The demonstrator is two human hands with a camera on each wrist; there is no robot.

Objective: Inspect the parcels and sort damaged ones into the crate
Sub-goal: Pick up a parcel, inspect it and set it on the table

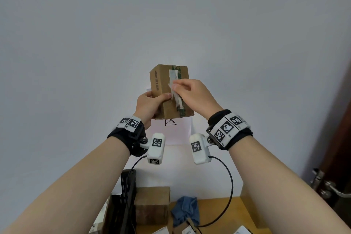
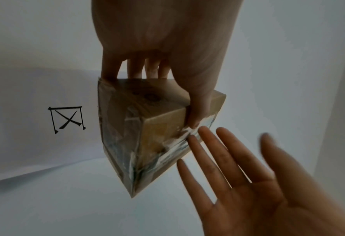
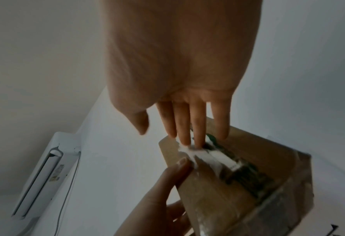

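Observation:
A small brown cardboard parcel [image 1: 161, 83] is held up in front of the wall. My left hand [image 1: 152, 104] grips its lower left side, thumb on the front face. Torn white tape [image 1: 175, 77] over a green strip runs down that front face. My right hand [image 1: 182, 87] touches the torn tape with its fingertips. In the right wrist view the straight fingers [image 3: 184, 127] rest on the ragged tape of the parcel [image 3: 218, 188]. The left wrist view shows the parcel [image 2: 159, 127] wrapped in clear tape, with my right hand [image 2: 228, 159] spread beside it. The black crate [image 1: 125, 195] stands at the lower left.
A wooden table [image 1: 228, 214] below holds a brown box [image 1: 152, 205], a blue cloth [image 1: 185, 211] and several labelled parcels along the bottom edge. A paper sign [image 1: 171, 131] hangs on the wall behind the parcel. A door with a metal handle [image 1: 330, 188] is at the right.

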